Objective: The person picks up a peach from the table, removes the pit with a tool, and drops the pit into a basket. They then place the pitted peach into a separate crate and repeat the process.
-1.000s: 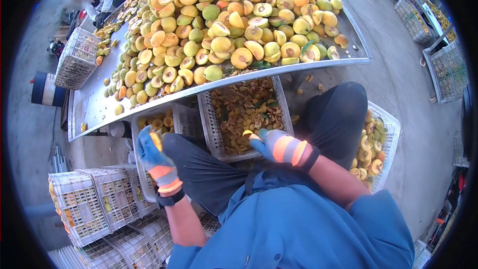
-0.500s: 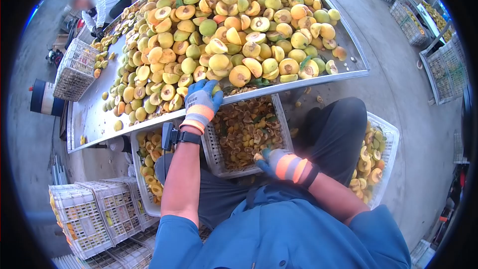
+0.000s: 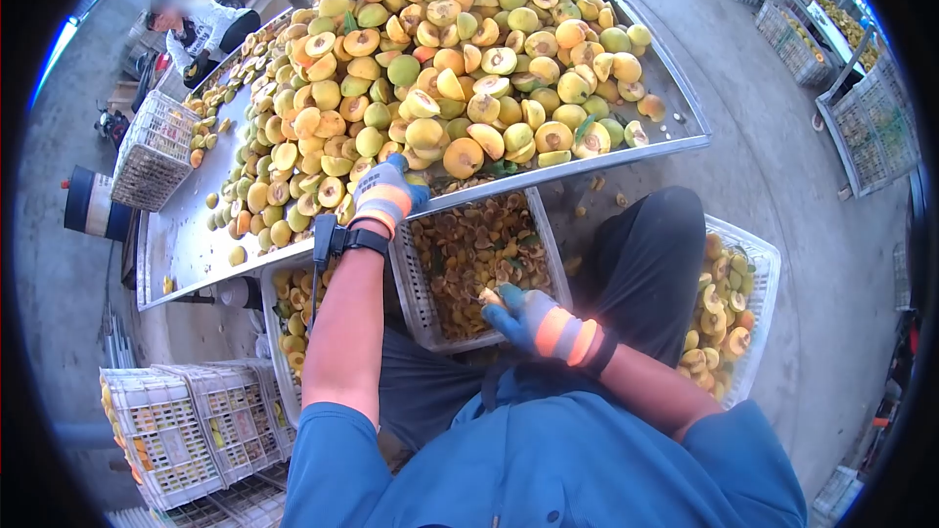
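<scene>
At the near rim of the metal table [image 3: 626, 152], my left hand [image 3: 389, 194], in a grey-and-blue glove with an orange cuff, is closed around a yellow-green peach [image 3: 417, 178] beside the heap of peaches [image 3: 430, 68]. Many in the heap are halved, with brown pit hollows showing. My right hand [image 3: 538, 320], gloved alike, is closed over the near side of a white crate [image 3: 421, 308] of brownish peach scraps. A short tan piece sticks out of its fingers; I cannot tell what it is.
Crates of peach halves stand by my left leg [image 3: 269, 308] and right leg [image 3: 768, 284]. More crates [image 3: 186, 440] are stacked at lower left. A white crate [image 3: 156, 152] leans at the table's left edge, near another person [image 3: 201, 34]. Further crates [image 3: 871, 137] stand at far right.
My right hand has moved slightly up and left, farther over the scrap crate, with the tan piece still in it. My left hand has shifted a little at the table rim, fingers more curled.
</scene>
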Demonstrator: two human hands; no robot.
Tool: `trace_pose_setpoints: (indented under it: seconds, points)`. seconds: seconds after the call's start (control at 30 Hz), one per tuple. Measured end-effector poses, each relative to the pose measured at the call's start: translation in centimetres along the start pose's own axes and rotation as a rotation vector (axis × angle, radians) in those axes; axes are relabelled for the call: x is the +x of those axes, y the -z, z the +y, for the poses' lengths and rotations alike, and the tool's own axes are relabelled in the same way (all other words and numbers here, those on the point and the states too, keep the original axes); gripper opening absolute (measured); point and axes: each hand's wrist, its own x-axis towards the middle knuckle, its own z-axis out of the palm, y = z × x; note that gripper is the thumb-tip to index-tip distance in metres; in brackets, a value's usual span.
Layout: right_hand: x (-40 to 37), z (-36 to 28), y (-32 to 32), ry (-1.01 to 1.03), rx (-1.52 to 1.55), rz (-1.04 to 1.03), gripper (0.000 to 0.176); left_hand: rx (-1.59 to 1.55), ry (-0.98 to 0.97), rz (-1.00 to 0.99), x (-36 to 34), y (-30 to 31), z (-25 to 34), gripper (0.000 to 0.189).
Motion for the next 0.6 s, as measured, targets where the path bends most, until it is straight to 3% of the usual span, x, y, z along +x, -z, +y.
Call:
trace_pose_setpoints:
  seconds: [0.07, 0.1, 0.2, 0.23, 0.27, 0.33, 0.37, 0.47, 0.57, 0.6]
  points:
    - [-0.7, 0.1, 0.0, 0.067, 0.149, 0.056, 0.032, -0.094, 0.015, 0.103, -0.2, -1.4, -0.7, 0.063]
    - [-0.9, 0.2, 0.1, 0.101, 0.225, 0.085, 0.031, -0.110, -0.067, 0.302, -0.7, -3.1, -2.1, 0.064]
    - [-0.4, 1.0, 0.1, 0.073, 0.328, 0.160, 0.030, -0.285, -0.094, 0.648, -1.4, -6.0, -5.5, 0.049]
    - [-0.1, 1.0, 0.2, 0.042, 0.340, 0.155, 0.029, -0.571, 0.176, 0.599, -2.6, -4.8, -5.1, 0.039]
    - [0.5, 1.0, 0.0, 0.020, 0.437, 0.117, 0.029, -0.683, 0.152, 0.747, -1.9, -5.9, -6.5, 0.035]
    - [1.1, -0.1, -0.3, -0.040, 0.623, 0.027, 0.027, -0.631, -0.013, 0.717, -4.9, -4.8, -5.5, 0.035]
    - [1.5, -0.9, -0.4, -0.031, 0.623, -0.003, 0.025, -0.445, -0.178, 0.810, -5.5, -5.0, -5.6, 0.034]
    - [2.1, -2.1, -0.7, 0.102, 0.529, 0.023, 0.024, -0.573, -0.209, 0.815, -4.9, -5.7, -4.8, 0.025]
    - [2.1, -1.3, -1.1, 0.030, 0.531, 0.022, 0.026, -0.452, -0.128, 0.625, -3.4, -5.7, -3.6, 0.034]
    - [2.2, -0.9, -1.3, 0.027, 0.527, 0.044, 0.026, -0.329, -0.051, 0.466, -2.8, -5.2, -3.0, 0.040]
